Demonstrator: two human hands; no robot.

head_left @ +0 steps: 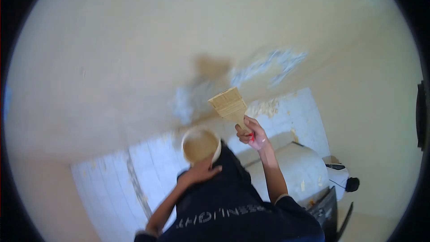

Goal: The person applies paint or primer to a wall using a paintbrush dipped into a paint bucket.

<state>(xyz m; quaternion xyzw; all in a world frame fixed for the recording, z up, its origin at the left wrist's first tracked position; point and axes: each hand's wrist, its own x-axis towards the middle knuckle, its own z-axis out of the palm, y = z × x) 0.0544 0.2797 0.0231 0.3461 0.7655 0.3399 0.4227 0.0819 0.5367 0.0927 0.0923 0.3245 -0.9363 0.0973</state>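
A wide, flat paintbrush [229, 104] is raised in front of the wall, its bristles pointing up and to the left and coated in beige paint. My right hand [253, 135] is closed round its handle, and a bit of red shows at the grip. Lower left, a white bucket [219, 151] holds beige paint. My left hand [205, 170] grips the near rim of this bucket, with the thumb on the outside and the fingertips partly hidden at the edge.
Ahead is a beige wall [134, 40] with a bare, flaking patch [268, 65]. Paint spots and flakes mark the tiled floor [156, 166]. A large pale rounded object [291, 172] lies at the right, near a dark item [324, 208] and a black knob-like thing [353, 184].
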